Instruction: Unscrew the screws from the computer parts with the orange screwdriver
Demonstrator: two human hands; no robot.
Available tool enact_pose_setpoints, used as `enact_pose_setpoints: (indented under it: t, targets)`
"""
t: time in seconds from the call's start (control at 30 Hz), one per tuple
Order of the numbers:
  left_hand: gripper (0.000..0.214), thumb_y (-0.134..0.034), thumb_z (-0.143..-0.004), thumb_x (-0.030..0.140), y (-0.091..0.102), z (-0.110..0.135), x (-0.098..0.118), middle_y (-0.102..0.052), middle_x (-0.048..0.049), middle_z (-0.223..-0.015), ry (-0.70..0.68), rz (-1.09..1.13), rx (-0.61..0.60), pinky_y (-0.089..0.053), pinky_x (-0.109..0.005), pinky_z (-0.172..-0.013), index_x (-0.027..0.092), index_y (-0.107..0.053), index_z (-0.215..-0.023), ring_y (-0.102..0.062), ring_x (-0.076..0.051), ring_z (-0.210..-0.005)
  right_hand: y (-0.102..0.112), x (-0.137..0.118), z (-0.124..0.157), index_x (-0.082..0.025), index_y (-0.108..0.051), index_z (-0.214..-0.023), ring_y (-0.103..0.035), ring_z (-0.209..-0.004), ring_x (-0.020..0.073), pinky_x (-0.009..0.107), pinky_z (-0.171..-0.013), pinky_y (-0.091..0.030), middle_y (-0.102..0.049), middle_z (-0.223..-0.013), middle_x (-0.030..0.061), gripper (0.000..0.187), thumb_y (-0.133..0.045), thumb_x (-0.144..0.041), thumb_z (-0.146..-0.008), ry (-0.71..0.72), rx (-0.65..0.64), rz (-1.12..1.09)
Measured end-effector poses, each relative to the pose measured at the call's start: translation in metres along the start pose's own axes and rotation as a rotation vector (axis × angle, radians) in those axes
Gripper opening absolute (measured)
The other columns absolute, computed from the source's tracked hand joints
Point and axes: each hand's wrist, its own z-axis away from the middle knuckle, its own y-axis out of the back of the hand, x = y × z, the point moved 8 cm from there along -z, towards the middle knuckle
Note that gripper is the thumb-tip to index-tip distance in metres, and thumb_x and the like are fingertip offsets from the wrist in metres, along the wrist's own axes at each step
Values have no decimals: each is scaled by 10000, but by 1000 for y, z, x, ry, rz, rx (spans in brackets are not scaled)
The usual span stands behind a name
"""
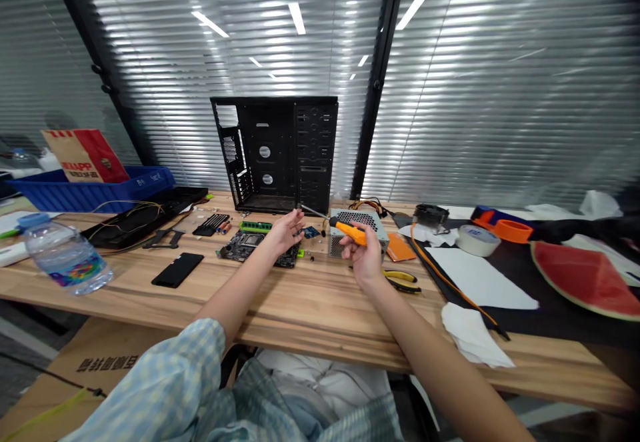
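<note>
My right hand (363, 250) is shut on an orange-handled screwdriver (351, 233), whose thin metal shaft points up and left toward a black PC case (274, 155). My left hand (287, 232) is open, fingers raised near the shaft's tip, with nothing visible in it. Below that hand lies a motherboard (255, 250) with a green RAM stick (256, 226) just behind it. A silver power supply unit (358, 225) with mesh vents stands behind my right hand. A small blue circuit board (311, 232) lies between my hands.
Yellow-handled pliers (401, 280) lie to the right. On the left are a water bottle (65, 257), a black phone (177, 269) and a blue crate (90, 192). A tape roll (477, 240), white paper (480, 277) and a watermelon-patterned object (585, 281) lie right.
</note>
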Motion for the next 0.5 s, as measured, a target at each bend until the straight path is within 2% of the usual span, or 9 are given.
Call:
enact_pose_setpoints:
  t: [0.23, 0.5]
  targets:
    - [198, -770, -760, 365, 1, 1, 1, -712, -13, -974, -2, 13, 21, -426, -279, -737, 226, -679, -870, -607, -138, -819, 3, -8, -1, -229, -552, -1043, -475, -366, 94, 230, -382, -417, -678, -660, -25, 411, -569, -560, -798, 10, 30, -55]
    - [249, -808, -713, 375, 1, 0, -1, -707, -21, -980, 7, 14, 28, -425, -293, -769, 207, -666, -830, -606, -148, -852, 2, 7, -1, -175, -602, -984, -484, -370, 97, 216, -370, -396, -659, -578, -5, 450, -608, -571, -769, -45, -2, 26]
